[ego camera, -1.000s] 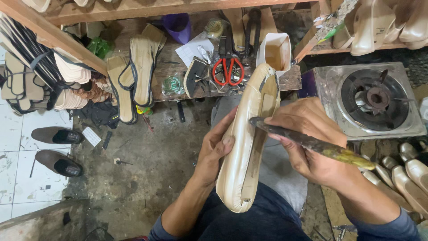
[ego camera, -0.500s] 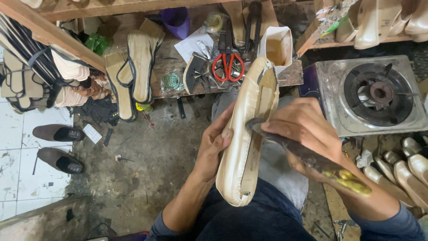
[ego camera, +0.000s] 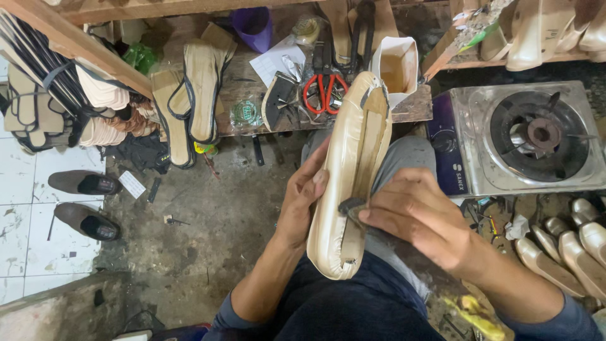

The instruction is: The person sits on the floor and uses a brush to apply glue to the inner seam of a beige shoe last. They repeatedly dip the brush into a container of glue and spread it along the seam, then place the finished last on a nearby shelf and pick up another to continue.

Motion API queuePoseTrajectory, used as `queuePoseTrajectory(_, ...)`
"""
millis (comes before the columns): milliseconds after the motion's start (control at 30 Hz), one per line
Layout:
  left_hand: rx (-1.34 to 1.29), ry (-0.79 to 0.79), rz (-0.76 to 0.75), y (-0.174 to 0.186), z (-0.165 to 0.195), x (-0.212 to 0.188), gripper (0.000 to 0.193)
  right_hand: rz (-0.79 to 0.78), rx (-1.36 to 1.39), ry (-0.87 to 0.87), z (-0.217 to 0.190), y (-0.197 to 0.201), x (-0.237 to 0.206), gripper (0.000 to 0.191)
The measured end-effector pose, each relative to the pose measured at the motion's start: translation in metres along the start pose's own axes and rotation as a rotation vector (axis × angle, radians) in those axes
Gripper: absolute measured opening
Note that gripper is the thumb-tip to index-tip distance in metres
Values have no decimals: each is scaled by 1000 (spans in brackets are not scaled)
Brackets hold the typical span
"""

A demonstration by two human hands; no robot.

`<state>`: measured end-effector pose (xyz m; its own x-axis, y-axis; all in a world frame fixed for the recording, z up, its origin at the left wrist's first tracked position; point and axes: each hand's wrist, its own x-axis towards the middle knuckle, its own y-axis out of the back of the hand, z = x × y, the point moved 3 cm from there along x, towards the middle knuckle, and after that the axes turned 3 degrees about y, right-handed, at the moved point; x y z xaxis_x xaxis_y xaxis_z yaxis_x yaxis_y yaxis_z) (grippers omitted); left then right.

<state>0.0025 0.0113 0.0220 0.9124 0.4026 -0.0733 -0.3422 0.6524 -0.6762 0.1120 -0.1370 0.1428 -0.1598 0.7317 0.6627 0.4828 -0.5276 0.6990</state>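
Cluttered workshop floor and a low wooden bench (ego camera: pixel 252 88) fill the frame. Since the earlier frame the right hand (ego camera: pixel 416 218) has slid down, its dark tool (ego camera: pixel 351 206) now pressed on the sole. The left hand (ego camera: pixel 306 196) clasps the cream shoe (ego camera: pixel 347 183) upright at centre. A white carton (ego camera: pixel 394 69) stands above it, red scissors (ego camera: pixel 322 91) beside it.

Soft even daylight, brighter on the white floor tiles (ego camera: pixel 25 208) at left, faint shadows, sharp focus, slight wide-angle bending at edges
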Motion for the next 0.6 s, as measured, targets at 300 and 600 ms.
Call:
queuePoseTrajectory(300, -34, -9, -19, -5, 2, 1, 81, -7, 11, 6, -4, 0, -6, 32)
queuePoseTrajectory(600, -17, -13, -24, -10, 5, 1, 79, -26, 22, 36, -11, 0, -17, 31)
